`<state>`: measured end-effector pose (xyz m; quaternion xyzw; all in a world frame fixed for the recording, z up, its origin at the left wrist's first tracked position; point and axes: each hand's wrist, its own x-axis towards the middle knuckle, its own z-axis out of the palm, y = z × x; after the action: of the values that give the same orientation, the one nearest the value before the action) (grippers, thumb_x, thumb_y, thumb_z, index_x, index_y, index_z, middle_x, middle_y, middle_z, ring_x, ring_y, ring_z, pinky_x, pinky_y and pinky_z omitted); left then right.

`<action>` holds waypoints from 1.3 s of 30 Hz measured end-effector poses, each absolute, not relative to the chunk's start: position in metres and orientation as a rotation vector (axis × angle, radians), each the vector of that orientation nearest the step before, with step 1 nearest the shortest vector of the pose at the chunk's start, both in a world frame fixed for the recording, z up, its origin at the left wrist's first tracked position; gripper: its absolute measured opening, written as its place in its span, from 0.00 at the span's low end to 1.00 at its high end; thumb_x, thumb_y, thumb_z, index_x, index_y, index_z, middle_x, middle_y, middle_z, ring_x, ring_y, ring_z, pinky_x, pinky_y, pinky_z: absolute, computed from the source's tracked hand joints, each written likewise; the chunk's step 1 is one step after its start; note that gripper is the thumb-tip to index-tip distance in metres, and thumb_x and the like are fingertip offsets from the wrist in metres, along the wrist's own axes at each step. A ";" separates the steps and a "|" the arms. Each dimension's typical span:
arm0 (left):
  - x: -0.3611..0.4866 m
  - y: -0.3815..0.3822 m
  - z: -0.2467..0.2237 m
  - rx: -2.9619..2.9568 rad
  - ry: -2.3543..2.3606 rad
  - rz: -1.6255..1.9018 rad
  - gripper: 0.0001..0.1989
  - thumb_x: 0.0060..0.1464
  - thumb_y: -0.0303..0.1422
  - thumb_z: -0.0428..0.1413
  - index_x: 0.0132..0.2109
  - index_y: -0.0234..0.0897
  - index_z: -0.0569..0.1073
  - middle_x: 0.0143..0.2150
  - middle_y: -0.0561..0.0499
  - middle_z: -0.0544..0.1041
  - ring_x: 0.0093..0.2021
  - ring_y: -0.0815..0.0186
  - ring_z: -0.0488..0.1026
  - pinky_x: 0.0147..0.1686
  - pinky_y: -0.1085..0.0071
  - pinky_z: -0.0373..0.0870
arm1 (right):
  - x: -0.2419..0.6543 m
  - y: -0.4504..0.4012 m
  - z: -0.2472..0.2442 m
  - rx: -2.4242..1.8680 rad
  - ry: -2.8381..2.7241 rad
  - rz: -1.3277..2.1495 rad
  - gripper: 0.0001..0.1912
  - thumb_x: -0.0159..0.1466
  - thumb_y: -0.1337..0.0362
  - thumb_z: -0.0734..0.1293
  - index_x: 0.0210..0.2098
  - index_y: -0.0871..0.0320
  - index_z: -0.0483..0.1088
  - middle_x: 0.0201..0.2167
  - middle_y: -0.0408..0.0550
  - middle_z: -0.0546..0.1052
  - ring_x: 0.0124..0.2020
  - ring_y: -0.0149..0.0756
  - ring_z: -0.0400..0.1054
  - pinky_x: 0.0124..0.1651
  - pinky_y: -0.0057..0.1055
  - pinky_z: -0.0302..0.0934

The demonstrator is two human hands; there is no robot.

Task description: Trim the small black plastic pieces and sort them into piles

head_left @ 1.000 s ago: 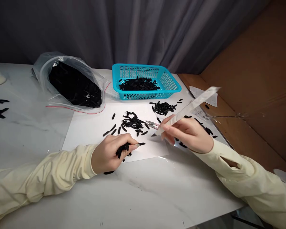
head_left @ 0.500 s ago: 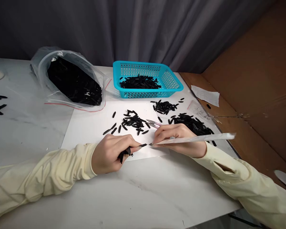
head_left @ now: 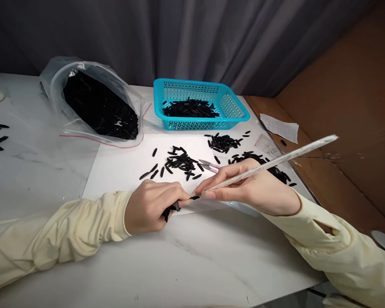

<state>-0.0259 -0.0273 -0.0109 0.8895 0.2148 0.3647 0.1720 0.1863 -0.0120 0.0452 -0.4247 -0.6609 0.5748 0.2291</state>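
My left hand (head_left: pixel 152 206) is closed on a bunch of small black strips (head_left: pixel 170 209). One black strip (head_left: pixel 195 197) sticks out from its thumb and forefinger towards my right hand. My right hand (head_left: pixel 253 186) pinches a long, thin white stick (head_left: pixel 282 158) wrapped in something pale, held like a pen and slanting up to the right. Its fingertips meet the end of the black strip. A small pair of thread snips (head_left: pixel 208 166) with pink handles lies behind my right hand, beside a loose pile of black pieces (head_left: pixel 181 161).
A blue perforated basket (head_left: pixel 205 125) with black pieces stands at the back. Left of it lies an open clear zip bag (head_left: pixel 56 87) full of black pieces. More piles (head_left: pixel 224 142) lie on the white sheet (head_left: pixel 111 167) and behind my right hand. Cardboard (head_left: pixel 346 94) borders the right side.
My right hand has moved slightly left, closing the gap to my left hand's fingertips. The white stick has tilted, its far end rising. My left hand still grips the strips.
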 end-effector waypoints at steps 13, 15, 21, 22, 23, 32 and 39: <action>-0.027 -0.027 -0.010 2.524 0.630 0.989 0.16 0.40 0.16 0.41 0.34 0.35 0.65 0.21 0.55 0.67 0.21 0.74 0.61 0.20 0.79 0.58 | 0.186 -0.013 0.047 -1.169 -1.826 1.588 0.02 0.52 0.70 0.70 0.24 0.58 0.75 0.30 0.45 0.79 0.33 0.36 0.75 0.35 0.27 0.71; -0.028 -0.027 -0.011 2.521 0.633 0.973 0.16 0.40 0.16 0.41 0.34 0.36 0.65 0.21 0.56 0.67 0.21 0.74 0.61 0.20 0.79 0.58 | 0.185 -0.013 0.047 -1.177 -1.825 1.596 0.02 0.52 0.69 0.70 0.24 0.58 0.75 0.30 0.44 0.79 0.33 0.36 0.75 0.35 0.27 0.71; -0.029 -0.027 -0.013 2.519 0.627 0.966 0.17 0.39 0.16 0.41 0.35 0.36 0.66 0.22 0.56 0.67 0.21 0.73 0.61 0.21 0.79 0.58 | 0.185 -0.013 0.046 -1.199 -1.812 1.620 0.01 0.52 0.67 0.70 0.24 0.58 0.75 0.31 0.44 0.79 0.34 0.36 0.75 0.37 0.27 0.70; -0.029 -0.027 -0.013 2.519 0.627 0.968 0.17 0.39 0.16 0.41 0.35 0.36 0.66 0.22 0.56 0.66 0.21 0.73 0.61 0.21 0.78 0.58 | 0.185 -0.013 0.046 -1.200 -1.806 1.625 0.02 0.51 0.67 0.71 0.24 0.58 0.74 0.31 0.44 0.79 0.34 0.36 0.75 0.37 0.28 0.70; -0.029 -0.027 -0.014 2.521 0.625 0.967 0.17 0.39 0.16 0.41 0.35 0.36 0.65 0.22 0.56 0.66 0.21 0.73 0.61 0.21 0.78 0.58 | 0.185 -0.013 0.046 -1.207 -1.800 1.627 0.03 0.51 0.66 0.71 0.23 0.58 0.74 0.31 0.44 0.79 0.34 0.37 0.75 0.37 0.29 0.70; -0.031 -0.027 -0.015 2.524 0.700 0.920 0.17 0.37 0.16 0.41 0.34 0.36 0.64 0.22 0.56 0.66 0.22 0.73 0.61 0.21 0.77 0.55 | 0.175 -0.035 0.049 -1.310 -2.040 1.175 0.05 0.57 0.67 0.66 0.26 0.59 0.72 0.32 0.46 0.79 0.33 0.35 0.74 0.36 0.28 0.67; -0.030 -0.029 -0.015 2.479 0.779 0.949 0.13 0.43 0.17 0.43 0.33 0.36 0.64 0.23 0.55 0.67 0.22 0.73 0.62 0.21 0.78 0.57 | 0.162 -0.065 0.021 -0.996 -2.146 0.500 0.07 0.63 0.74 0.57 0.33 0.63 0.65 0.38 0.57 0.75 0.41 0.36 0.70 0.41 0.31 0.66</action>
<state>-0.0297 -0.0286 -0.0148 0.8803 0.2768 0.3372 0.1866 0.1624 -0.0646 0.0209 -0.3852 -0.8301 0.1932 0.3540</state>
